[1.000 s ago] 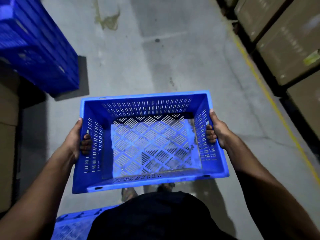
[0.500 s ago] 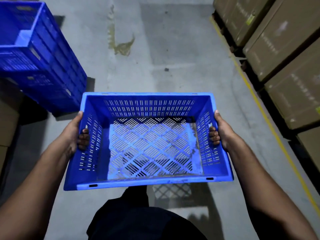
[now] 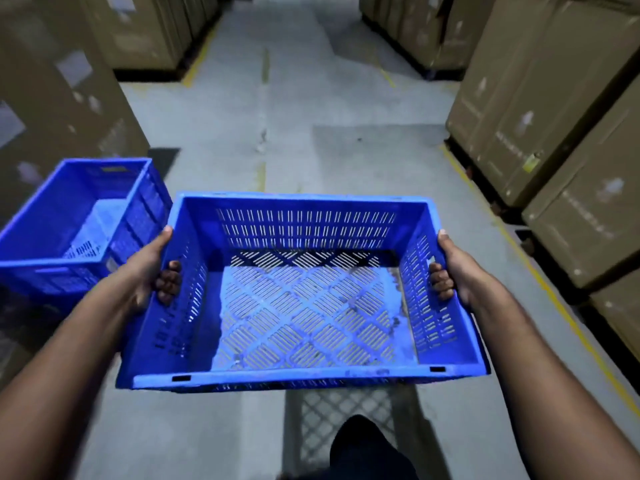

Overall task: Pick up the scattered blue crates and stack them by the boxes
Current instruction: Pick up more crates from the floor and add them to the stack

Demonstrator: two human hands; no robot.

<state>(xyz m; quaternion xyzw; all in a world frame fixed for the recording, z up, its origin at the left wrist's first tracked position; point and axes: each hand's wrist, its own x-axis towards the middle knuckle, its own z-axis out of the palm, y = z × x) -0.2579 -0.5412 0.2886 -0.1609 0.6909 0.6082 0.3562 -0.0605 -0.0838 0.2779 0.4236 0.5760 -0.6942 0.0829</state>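
Left hand (image 3: 147,271) and right hand (image 3: 457,271) grip the crate (image 3: 304,299) by its side handles. Another crate (image 3: 72,223) sits just left; boxes (image 3: 540,109) flank the aisle floor (image 3: 277,98).

**Body check: bare arms, dark clothing**

I see both forearms bare to the frame edge, no sleeves, watch or gloves. Left hand (image 3: 147,271) and right hand (image 3: 457,271) bare. Dark garment (image 3: 367,452) at 6 o'clock, blurred.
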